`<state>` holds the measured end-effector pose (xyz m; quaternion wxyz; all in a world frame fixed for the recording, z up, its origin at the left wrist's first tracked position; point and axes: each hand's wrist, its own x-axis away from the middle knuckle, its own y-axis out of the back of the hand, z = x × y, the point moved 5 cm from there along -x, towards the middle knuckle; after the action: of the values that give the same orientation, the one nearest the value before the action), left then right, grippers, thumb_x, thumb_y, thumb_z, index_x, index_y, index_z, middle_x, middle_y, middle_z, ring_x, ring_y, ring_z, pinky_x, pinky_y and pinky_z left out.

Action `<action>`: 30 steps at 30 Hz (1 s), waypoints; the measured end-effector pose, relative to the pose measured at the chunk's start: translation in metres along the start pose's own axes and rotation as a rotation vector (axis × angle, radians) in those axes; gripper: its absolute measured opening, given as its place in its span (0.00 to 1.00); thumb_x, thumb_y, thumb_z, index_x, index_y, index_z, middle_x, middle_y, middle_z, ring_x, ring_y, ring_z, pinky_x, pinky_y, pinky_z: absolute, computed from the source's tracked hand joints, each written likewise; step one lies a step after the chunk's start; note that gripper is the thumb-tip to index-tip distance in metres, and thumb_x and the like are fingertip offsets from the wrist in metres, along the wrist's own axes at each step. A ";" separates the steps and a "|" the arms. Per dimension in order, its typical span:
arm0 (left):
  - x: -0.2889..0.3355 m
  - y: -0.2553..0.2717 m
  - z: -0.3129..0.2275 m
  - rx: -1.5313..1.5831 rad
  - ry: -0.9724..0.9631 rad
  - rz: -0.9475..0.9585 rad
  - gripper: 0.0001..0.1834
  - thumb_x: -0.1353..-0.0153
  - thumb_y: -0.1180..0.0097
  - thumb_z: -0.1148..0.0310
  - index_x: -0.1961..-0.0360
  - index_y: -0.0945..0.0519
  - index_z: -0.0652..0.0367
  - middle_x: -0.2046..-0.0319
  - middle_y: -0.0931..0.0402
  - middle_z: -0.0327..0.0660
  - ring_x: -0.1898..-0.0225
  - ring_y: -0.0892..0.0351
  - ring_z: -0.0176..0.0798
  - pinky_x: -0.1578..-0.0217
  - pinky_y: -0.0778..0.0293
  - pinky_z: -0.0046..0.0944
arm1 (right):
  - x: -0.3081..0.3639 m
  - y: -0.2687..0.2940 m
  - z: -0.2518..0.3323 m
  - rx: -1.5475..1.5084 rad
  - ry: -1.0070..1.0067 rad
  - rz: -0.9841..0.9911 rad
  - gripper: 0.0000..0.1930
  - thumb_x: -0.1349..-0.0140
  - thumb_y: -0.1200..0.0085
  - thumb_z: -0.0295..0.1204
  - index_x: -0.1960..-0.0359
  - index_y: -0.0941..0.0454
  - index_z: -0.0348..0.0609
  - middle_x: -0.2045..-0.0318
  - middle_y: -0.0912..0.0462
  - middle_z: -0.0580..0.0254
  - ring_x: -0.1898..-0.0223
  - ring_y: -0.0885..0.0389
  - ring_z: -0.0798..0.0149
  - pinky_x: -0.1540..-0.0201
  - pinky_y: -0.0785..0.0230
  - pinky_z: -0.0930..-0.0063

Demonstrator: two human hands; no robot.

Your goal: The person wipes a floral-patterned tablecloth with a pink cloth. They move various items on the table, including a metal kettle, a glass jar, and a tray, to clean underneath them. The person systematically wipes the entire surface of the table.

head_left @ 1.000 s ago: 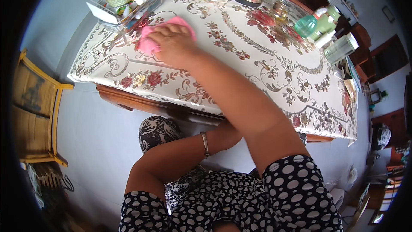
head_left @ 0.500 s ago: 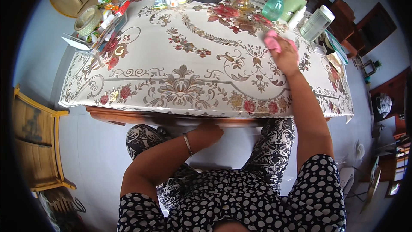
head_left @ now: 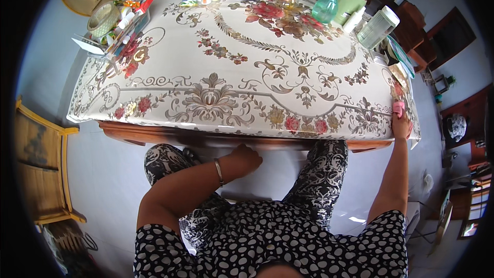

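R hand (head_left: 402, 125) & pink cloth (head_left: 399, 108) moved to tablecloth (head_left: 180, 62) near R corner, fingers closed round cloth. L hand (head_left: 247, 160) fisted, nothing vis. in it; rec. spreading cloth flatter, pressing evenly.

The left arm (head_left: 177, 188) is bent at the lower left of the frame, with the left hand (head_left: 245, 161) loosely curled near the middle. At right, the right arm (head_left: 392, 180) is extended, the right hand (head_left: 402, 125) gripping.

The right hand (head_left: 402, 125) holds a pink cloth (head_left: 399, 108) on the flowered tablecloth (head_left: 170, 62).
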<state>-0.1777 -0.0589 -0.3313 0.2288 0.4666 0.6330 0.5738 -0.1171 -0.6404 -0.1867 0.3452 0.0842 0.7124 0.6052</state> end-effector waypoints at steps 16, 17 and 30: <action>0.028 0.018 -0.028 0.050 -0.083 -0.326 0.04 0.48 0.47 0.70 0.76 0.21 0.56 0.75 0.21 0.41 0.71 0.19 0.45 0.67 0.25 0.45 | 0.245 0.152 0.403 -0.626 1.129 0.145 0.35 0.50 0.40 0.23 0.36 0.32 0.55 0.33 0.35 0.64 0.32 0.41 0.52 0.31 0.51 0.55; 0.030 0.022 -0.028 0.037 -0.083 -0.337 0.05 0.47 0.48 0.70 0.76 0.21 0.56 0.76 0.21 0.40 0.72 0.19 0.44 0.67 0.25 0.45 | 0.258 0.152 0.422 -0.681 1.190 0.189 0.37 0.52 0.38 0.24 0.36 0.32 0.56 0.32 0.37 0.64 0.30 0.44 0.51 0.30 0.54 0.54; 0.028 0.064 0.004 1.075 -0.110 -0.778 0.15 0.45 0.39 0.65 0.59 0.19 0.60 0.59 0.19 0.48 0.48 0.23 0.48 0.48 0.29 0.48 | 0.403 0.205 0.637 -0.980 1.630 0.088 0.25 0.44 0.46 0.40 0.43 0.27 0.51 0.37 0.33 0.66 0.35 0.41 0.59 0.33 0.55 0.54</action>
<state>-0.1666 -0.0392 -0.2654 0.1868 0.2819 0.9406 0.0291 -0.1010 0.1404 -0.1734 -0.2840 -0.4909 0.3969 0.7217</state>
